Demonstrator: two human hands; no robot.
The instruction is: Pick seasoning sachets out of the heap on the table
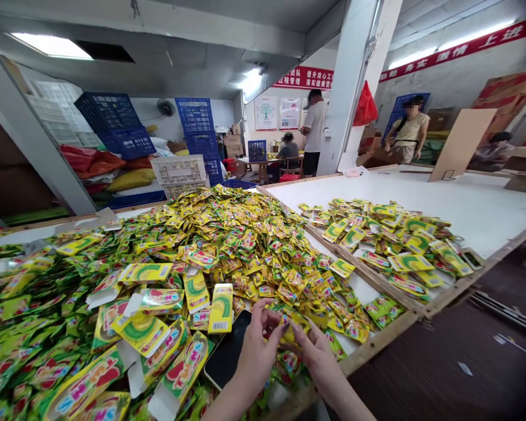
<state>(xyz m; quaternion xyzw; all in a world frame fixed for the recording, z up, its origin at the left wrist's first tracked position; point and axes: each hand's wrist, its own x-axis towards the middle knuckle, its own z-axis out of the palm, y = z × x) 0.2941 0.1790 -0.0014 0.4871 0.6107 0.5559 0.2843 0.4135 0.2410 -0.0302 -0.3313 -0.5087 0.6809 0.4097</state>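
Note:
Just above the table's front edge, my left hand (263,336) and my right hand (315,348) meet with fingers pinched. Between them is a small yellow packet (291,334), partly hidden by the fingers. Beside my left wrist lies a phone (230,351) with a dark screen, partly covered by that hand. A yellow and green printed carton (221,309) with a barcode rests against the phone's upper end. Several more cartons (141,332), some with open flaps, lie to the left. A large heap of yellow packets (245,234) rises behind my hands, with green packets (30,351) at far left.
A wooden divider (359,266) separates the heap from a white tabletop (377,190) holding a pile of filled-looking cartons (416,251). Blue crates (197,126) and a white crate (179,172) stand behind. Several people are in the background, one standing in a white shirt (315,123).

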